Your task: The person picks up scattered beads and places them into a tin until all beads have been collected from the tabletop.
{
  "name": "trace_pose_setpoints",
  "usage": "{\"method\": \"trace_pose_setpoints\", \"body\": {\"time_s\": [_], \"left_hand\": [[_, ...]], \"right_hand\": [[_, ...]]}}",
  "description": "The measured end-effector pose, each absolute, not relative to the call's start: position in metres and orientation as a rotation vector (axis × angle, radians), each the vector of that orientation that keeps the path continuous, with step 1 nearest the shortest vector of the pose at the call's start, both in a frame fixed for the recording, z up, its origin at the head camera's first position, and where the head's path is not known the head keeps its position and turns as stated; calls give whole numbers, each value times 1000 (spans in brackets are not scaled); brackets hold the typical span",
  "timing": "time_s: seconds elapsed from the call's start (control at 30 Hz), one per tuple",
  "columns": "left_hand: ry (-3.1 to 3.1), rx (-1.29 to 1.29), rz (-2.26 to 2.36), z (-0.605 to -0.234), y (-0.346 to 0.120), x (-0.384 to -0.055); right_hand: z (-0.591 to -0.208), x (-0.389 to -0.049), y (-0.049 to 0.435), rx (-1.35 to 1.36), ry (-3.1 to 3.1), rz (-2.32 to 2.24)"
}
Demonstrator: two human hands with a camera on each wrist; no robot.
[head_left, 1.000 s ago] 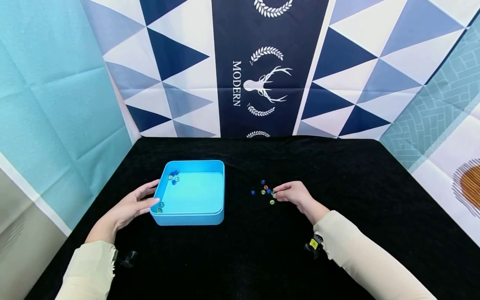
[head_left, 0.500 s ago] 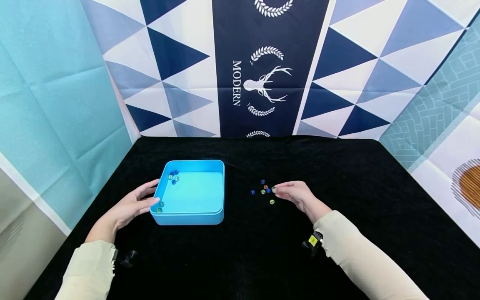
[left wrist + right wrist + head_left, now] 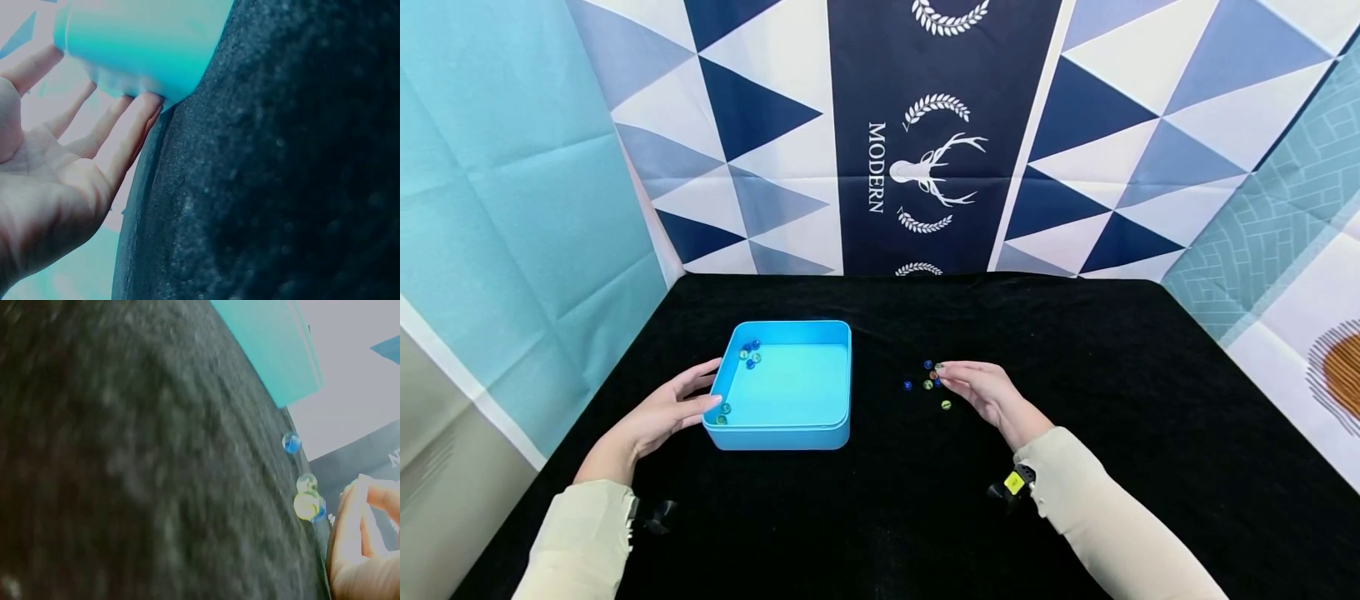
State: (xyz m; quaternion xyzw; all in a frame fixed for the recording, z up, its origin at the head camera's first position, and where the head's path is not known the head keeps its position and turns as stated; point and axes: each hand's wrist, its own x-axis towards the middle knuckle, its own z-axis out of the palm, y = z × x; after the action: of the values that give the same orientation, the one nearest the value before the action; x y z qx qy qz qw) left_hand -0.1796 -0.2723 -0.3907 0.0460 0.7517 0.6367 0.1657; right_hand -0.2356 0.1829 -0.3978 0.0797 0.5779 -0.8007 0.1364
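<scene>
My left hand rests against the left side of a light blue plastic box. Its nearly straight fingers touch the outer wall in the left wrist view, with the thumb up at the rim. Several glass marbles lie inside the box along its left side. To the right of the box, my right hand pinches a greenish marble between thumb and fingertips. Around those fingertips lie loose marbles: blue ones, an orange one partly hidden, and a yellow-green one nearer me.
A black cloth covers the table under everything. Behind its far edge hangs a patterned fabric with triangles and a deer head. Light blue fabric hangs along the left side.
My right hand has moved slightly left and away from me with the pinched marble, which now sits above the loose ones. My left hand and the box stay in place.
</scene>
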Motion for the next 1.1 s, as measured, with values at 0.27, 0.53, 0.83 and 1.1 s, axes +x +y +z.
{"method": "trace_pose_setpoints", "body": {"time_s": [0.27,0.53,0.83,1.1], "left_hand": [[2151,136,1809,-390,-271,-179],[2155,127,1806,-390,-271,-179],[2155,132,1801,-391,-271,-179],[2151,136,1806,-391,-272,-179]], "right_hand": [[-394,-236,165,249,1694,-2365],[-391,-237,143,249,1720,-2379],[-384,-239,116,211,1746,-2376],[-374,-239,93,234,1797,-2331]]}}
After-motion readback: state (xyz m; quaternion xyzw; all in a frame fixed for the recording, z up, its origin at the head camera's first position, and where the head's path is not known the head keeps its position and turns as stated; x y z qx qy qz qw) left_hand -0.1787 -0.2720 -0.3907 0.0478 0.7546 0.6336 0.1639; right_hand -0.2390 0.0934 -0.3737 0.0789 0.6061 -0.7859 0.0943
